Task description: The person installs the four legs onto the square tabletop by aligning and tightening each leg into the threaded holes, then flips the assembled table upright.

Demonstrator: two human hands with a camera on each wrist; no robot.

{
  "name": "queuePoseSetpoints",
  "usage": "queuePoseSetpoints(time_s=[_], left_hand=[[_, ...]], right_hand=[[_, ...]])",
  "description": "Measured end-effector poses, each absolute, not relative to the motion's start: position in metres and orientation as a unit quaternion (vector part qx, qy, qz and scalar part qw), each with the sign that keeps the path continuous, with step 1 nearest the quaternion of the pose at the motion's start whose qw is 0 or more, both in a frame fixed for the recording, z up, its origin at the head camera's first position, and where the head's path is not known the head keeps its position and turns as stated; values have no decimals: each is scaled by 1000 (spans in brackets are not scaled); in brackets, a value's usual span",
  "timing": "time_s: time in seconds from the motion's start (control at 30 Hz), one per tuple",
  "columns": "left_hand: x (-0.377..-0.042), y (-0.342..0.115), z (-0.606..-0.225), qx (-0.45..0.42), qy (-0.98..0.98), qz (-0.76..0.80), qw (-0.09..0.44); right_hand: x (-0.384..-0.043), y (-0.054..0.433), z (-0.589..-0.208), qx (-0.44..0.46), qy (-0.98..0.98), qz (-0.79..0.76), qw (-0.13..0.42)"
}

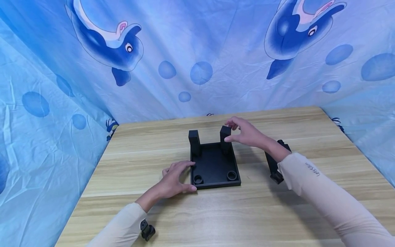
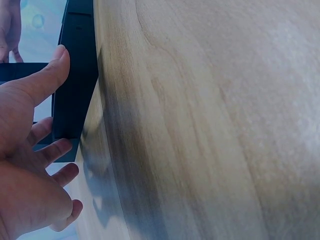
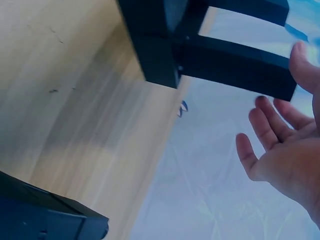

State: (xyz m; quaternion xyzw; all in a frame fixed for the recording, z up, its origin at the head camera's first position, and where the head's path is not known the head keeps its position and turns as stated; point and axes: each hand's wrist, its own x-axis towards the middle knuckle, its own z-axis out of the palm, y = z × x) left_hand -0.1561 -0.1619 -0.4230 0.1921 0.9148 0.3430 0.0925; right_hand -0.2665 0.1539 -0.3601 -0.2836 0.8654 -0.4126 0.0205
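A black square panel (image 1: 213,168) with a raised rim lies on the wooden table. Two square posts stand up from its far corners, the left post (image 1: 194,142) and the right post (image 1: 225,133). Round sockets (image 1: 231,175) sit in its near corners. My left hand (image 1: 174,181) holds the panel around its near left corner, thumb at the front rim and fingers along the left side. At the top of the right post my right hand (image 1: 245,133) has its thumb on one side and fingertips on the other, as the right wrist view shows this post (image 3: 240,67) between them.
Under my right forearm a black bar-shaped piece (image 1: 272,163) lies on the table, partly covered by the sleeve. A small black device (image 1: 147,230) shows beside my left sleeve. Blue curtains (image 1: 197,41) with dolphins enclose the table (image 1: 139,147) behind and at the sides.
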Motion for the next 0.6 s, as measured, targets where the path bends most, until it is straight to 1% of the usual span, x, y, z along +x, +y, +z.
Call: queuePoseSetpoints(time_s=[0.17,0.4,0.47,0.6], left_hand=[[-156,-162,-423,193,915,343,92],[-156,-163,-424,195,914,344,90],[-156,-163,-424,195,914,344,91],[-156,-163,-424,194,914,345,91]], right_hand=[[-269,160,-353,-305,860,-406,55],[-269,159,-349,-322,857,-394,82],[-269,158,-349,-325,857,-392,83],[-269,154,-351,-320,861,-390,65]])
